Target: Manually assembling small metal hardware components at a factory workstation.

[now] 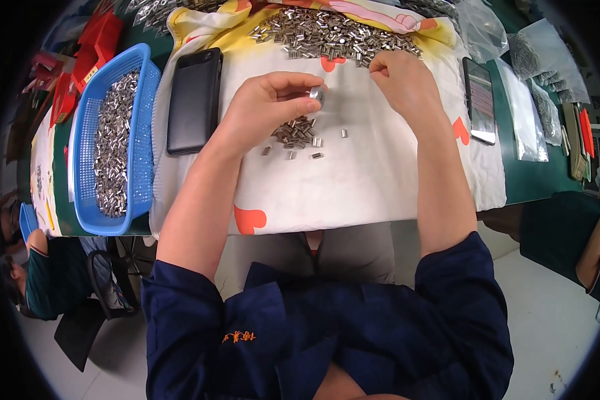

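My left hand (272,103) is closed, pinching a short, shiny metal cylinder (317,94) between thumb and fingers. That cylinder looks wider than the loose pieces around it. Just below lies a small heap of metal sleeves (295,133), partly covered by the hand, with several single ones scattered nearby. My right hand (405,85) is at the near right edge of a large pile of small metal sleeves (340,37). Its fingers are drawn together, and whatever they hold, if anything, is hidden.
A white patterned cloth (360,180) covers the work area. At left stand a blue basket (147,120) of metal sleeves and a black oblong device (195,100). A phone (480,100) and plastic bags (537,123) lie at right. Other people sit on both sides.
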A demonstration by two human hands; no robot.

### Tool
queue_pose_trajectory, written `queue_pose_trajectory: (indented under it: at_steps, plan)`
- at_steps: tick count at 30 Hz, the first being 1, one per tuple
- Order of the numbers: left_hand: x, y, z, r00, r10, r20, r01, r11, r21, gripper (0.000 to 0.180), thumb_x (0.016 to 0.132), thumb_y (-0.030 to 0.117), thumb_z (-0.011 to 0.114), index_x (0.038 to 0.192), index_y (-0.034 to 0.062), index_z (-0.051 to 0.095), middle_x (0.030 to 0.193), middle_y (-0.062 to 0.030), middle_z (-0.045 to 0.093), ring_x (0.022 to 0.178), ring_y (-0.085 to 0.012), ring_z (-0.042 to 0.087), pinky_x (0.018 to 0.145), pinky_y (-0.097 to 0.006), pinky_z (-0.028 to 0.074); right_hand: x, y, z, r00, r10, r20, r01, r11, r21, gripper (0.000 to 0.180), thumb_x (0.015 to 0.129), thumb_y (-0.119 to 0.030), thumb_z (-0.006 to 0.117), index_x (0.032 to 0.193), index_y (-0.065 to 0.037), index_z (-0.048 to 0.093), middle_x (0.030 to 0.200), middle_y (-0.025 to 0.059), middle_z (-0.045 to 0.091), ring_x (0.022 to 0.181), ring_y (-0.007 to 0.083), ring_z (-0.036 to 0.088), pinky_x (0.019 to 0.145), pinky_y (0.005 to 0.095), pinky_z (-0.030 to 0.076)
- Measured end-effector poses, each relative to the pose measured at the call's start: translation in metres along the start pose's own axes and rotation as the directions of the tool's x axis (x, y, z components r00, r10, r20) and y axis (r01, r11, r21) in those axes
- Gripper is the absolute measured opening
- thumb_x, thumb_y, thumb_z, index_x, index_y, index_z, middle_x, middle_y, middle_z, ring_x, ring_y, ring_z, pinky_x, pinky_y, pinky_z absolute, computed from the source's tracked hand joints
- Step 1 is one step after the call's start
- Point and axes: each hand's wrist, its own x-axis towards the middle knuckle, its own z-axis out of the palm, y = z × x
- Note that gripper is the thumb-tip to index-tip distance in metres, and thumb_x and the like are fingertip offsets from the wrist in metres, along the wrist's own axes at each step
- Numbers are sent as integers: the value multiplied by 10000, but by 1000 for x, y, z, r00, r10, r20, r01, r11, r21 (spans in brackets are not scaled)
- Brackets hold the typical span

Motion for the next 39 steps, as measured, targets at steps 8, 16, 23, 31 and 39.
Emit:
queue_pose_trajectory:
  at_steps: [8, 16, 23, 31, 39]
  plan:
    - [3, -6, -3, 996, 53, -66, -65, 980, -188, 285, 761, 20, 618, 1034, -28, 552, 881, -79, 614, 799, -109, 588, 715, -216, 480, -14, -48, -9, 980, -144, 137, 15, 740, 672, 108, 736, -88, 588, 814, -18, 612, 726, 30, 610, 670, 104, 555, 628, 237, 451]
    - [4, -8, -3, 995, 53, -89, -67, 984, -165, 299, 754, 11, 629, 1035, -47, 548, 881, -92, 620, 783, -112, 593, 696, -212, 485, -19, -54, 6, 985, -170, -33, 161, 831, 532, 94, 720, -72, 584, 794, -25, 619, 718, 87, 611, 643, 181, 579, 601, 279, 464]
    - [1, -7, -1, 991, 64, -120, -78, 990, -119, 285, 751, 6, 631, 1020, -54, 558, 860, -90, 625, 768, -113, 599, 680, -206, 487, -19, -52, 1, 982, -187, -17, 171, 852, 495, 88, 725, -78, 588, 785, -19, 613, 697, 91, 612, 616, 169, 577, 583, 267, 460]
    - [2, -1, 7, 999, 22, -42, -23, 999, -36, 267, 753, 15, 627, 1007, -46, 572, 873, -82, 621, 786, -107, 596, 711, -210, 481, -2, -18, -12, 997, 43, -58, -2, 822, 569, 136, 714, -106, 600, 832, -38, 614, 693, 70, 611, 622, 160, 569, 596, 260, 448]
    - [-4, 1, -8, 997, 27, -76, -9, 972, 234, 273, 737, 62, 640, 995, -13, 596, 849, -49, 618, 776, -81, 568, 694, -208, 471, 18, -11, 28, 980, -148, -130, 153, 988, 25, 154, 736, -167, 541, 773, -30, 601, 746, 147, 576, 726, 316, 549, 663, 398, 426]
